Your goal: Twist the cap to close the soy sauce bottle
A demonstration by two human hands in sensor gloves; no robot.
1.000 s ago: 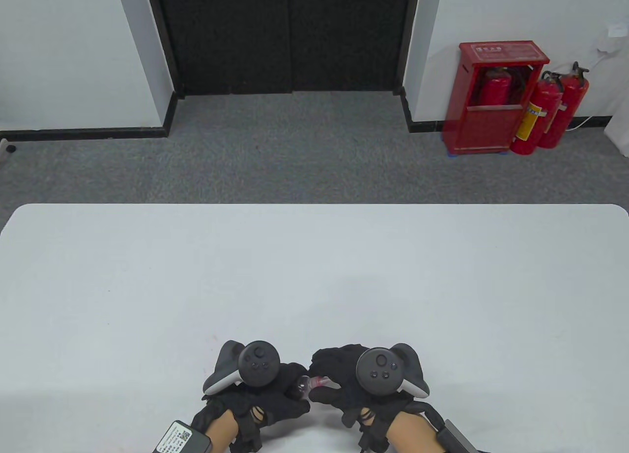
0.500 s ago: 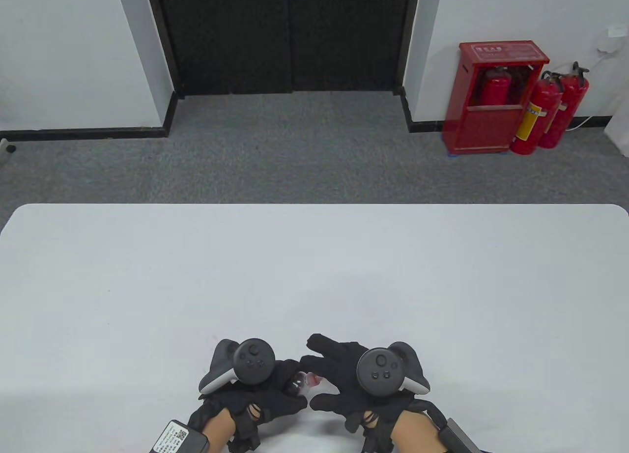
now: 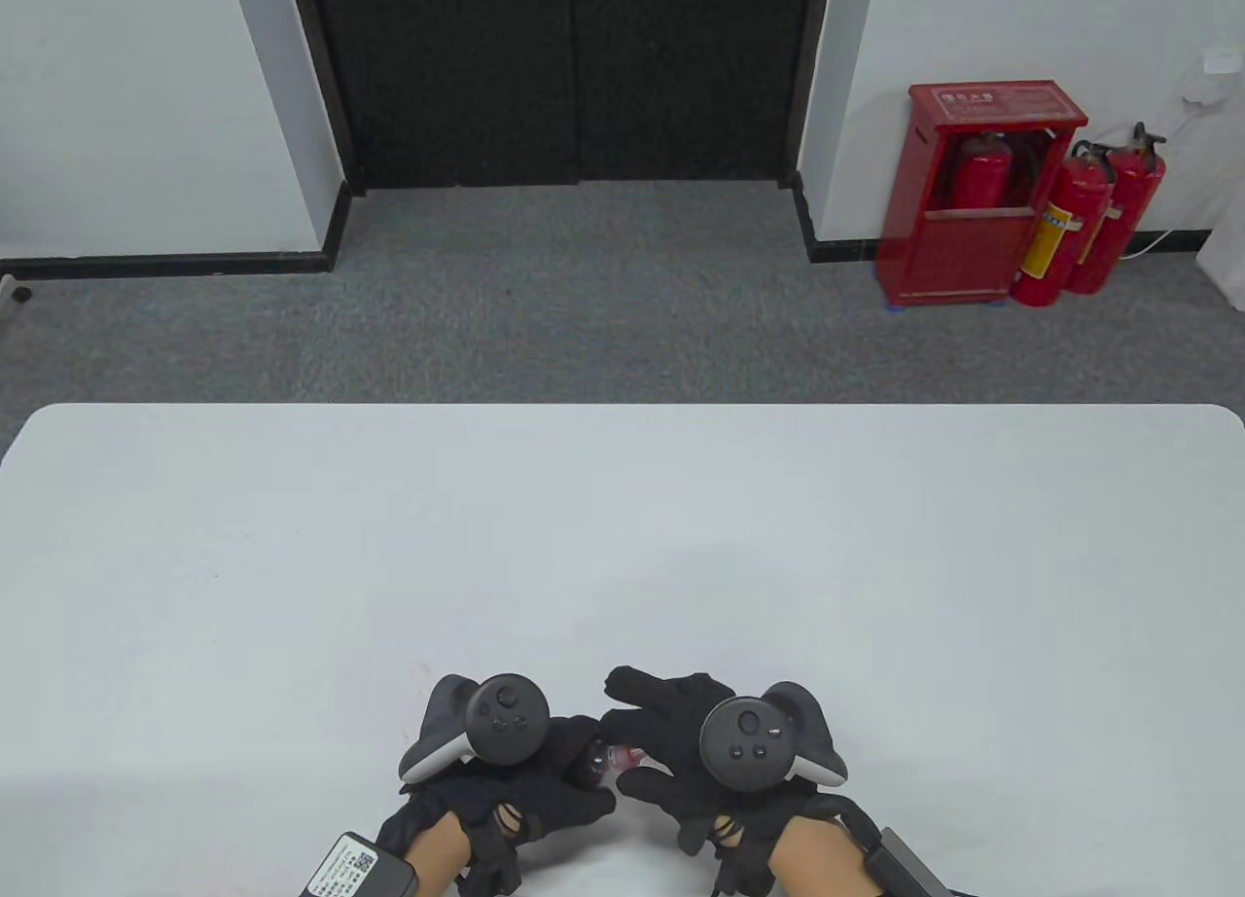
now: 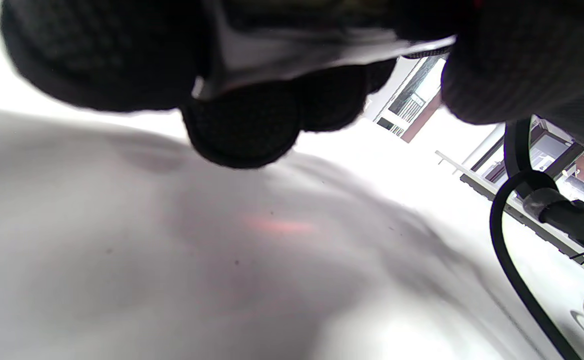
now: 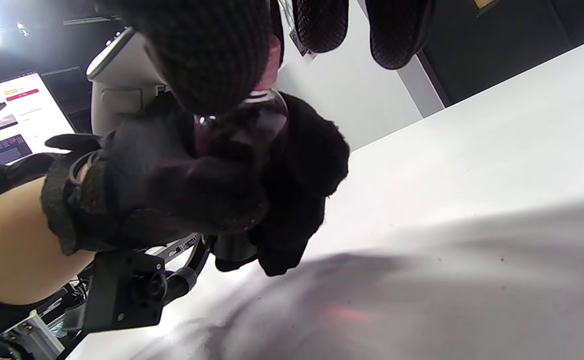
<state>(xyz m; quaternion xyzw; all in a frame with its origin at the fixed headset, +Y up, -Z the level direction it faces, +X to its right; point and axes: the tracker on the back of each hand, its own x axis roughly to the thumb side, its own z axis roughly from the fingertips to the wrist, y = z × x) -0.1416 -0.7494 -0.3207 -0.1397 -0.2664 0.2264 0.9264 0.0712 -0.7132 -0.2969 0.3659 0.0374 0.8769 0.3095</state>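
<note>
The soy sauce bottle (image 3: 595, 763) lies sideways in my left hand (image 3: 545, 775), neck pointing right, just above the table's near edge. My left hand grips its body, which is mostly hidden by the glove. My right hand (image 3: 671, 741) is at the neck and pinches the red cap (image 3: 629, 758) with the thumb below; its other fingers stretch out to the far left. In the right wrist view my thumb (image 5: 207, 50) covers the pinkish cap (image 5: 272, 67) above the dark glass shoulder (image 5: 259, 117), held by the left hand (image 5: 187, 185). In the left wrist view the fingertips (image 4: 242, 125) curl under the bottle (image 4: 282, 52).
The white table (image 3: 622, 547) stretches away ahead of both hands. A black cable (image 4: 502, 240) trails on the table by the right wrist. Beyond the table are grey carpet, a dark door, and a red extinguisher cabinet (image 3: 982, 192) at the far right.
A second ago my right fingers wrapped the cap. They then spread open and lifted off. Now the hand has shifted slightly left and is back on the cap. The left hand barely moved.
</note>
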